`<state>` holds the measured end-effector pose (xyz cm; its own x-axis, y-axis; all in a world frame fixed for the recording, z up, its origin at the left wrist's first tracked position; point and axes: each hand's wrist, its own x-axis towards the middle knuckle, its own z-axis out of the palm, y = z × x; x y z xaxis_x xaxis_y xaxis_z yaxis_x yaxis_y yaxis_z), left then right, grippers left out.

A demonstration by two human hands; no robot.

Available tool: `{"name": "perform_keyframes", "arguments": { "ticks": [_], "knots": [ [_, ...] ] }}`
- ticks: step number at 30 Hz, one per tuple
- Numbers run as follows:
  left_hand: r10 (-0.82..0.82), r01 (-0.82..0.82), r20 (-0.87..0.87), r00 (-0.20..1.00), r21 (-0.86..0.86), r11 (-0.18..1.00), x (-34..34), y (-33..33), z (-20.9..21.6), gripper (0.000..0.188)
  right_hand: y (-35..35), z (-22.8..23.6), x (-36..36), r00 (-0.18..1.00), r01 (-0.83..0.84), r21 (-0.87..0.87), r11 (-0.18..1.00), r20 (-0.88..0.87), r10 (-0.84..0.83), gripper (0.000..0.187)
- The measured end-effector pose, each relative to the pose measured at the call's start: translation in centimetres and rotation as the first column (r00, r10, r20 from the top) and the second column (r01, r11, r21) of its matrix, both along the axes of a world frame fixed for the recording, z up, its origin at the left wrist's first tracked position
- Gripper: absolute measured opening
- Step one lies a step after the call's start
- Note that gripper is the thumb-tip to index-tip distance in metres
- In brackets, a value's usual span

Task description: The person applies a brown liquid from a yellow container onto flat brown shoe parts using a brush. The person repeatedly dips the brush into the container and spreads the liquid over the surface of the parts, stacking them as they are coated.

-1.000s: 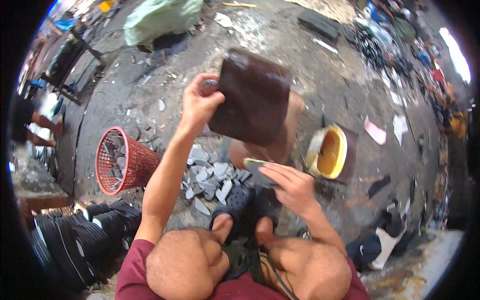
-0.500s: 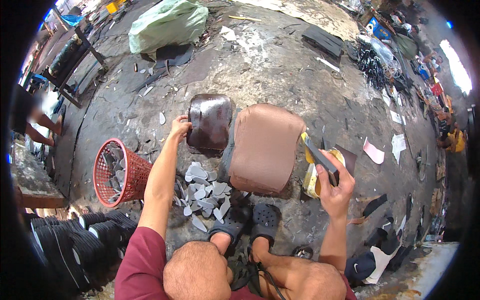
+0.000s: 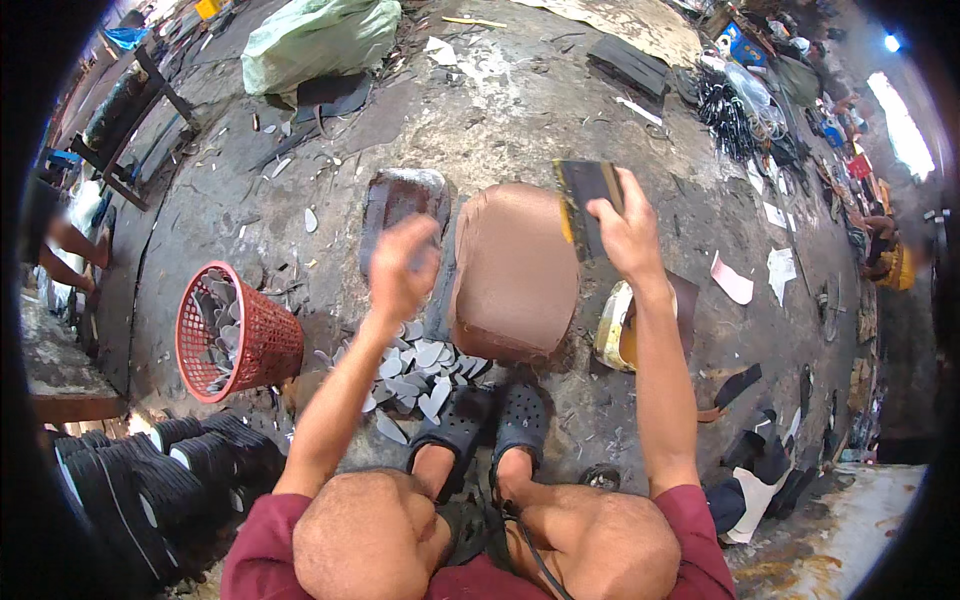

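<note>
My right hand (image 3: pixel 632 228) grips a flat dark rectangular spreader (image 3: pixel 588 205) with yellow paste along its left edge. The hand hovers by the far right corner of a brown sheet stack (image 3: pixel 517 265). My left hand (image 3: pixel 405 268), its fingers smeared by motion, is over the near part of a glossy dark brown sheet (image 3: pixel 395 195); whether it touches is unclear. Under my right forearm stands a cut-open container (image 3: pixel 613 328) with yellow paste inside. Grey teardrop-shaped pieces (image 3: pixel 410 380) lie heaped in front of my shoes.
A red plastic basket (image 3: pixel 285 335) of grey pieces leans at the left. Stacked black soles (image 3: pixel 110 495) lie at the near left. A pale green sack (image 3: pixel 320 45) sits at the far side, a dark slab (image 3: pixel 628 65) at the far right. A person's legs (image 3: pixel 80 250) show at the left edge.
My right hand has carried the spreader from the container up and away to the brown stack's far right corner. My left hand has left the dark sheet's left edge and moved right across it.
</note>
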<state>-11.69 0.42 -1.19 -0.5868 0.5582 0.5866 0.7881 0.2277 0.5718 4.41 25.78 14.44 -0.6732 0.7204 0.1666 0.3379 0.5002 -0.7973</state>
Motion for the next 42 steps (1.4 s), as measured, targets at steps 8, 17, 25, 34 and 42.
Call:
{"name": "perform_keyframes", "arguments": {
  "ticks": [8,17,25,34,42],
  "knots": [
    [-0.377,0.29,-0.131,0.917,-0.431,0.855,14.3,-0.6,-0.5,0.053,0.4,-6.5,-1.6,0.942,0.03,0.128,0.991,0.329,-0.071,0.045],
    [-0.412,0.332,-0.131,0.902,-0.402,0.853,14.6,-0.4,0.0,0.058,4.4,-7.5,-9.2,0.854,-0.164,0.284,0.945,0.52,-0.008,0.038],
    [-0.389,0.359,0.001,0.921,-0.39,0.848,14.0,-1.2,0.3,0.063,-10.5,-5.9,-8.1,0.21,-0.973,0.051,0.223,0.589,0.78,0.036],
    [-0.399,0.361,-0.023,0.917,-0.38,0.851,13.8,0.3,0.1,0.065,0.8,-6.6,-5.5,0.731,-0.607,0.283,0.742,0.566,0.382,0.039],
    [-0.339,0.497,0.366,0.867,-0.571,0.654,14.4,0.5,0.1,0.071,-9.8,-5.8,-2.3,0.672,-0.74,0.375,0.558,0.419,0.61,0.046]
  ]
}}
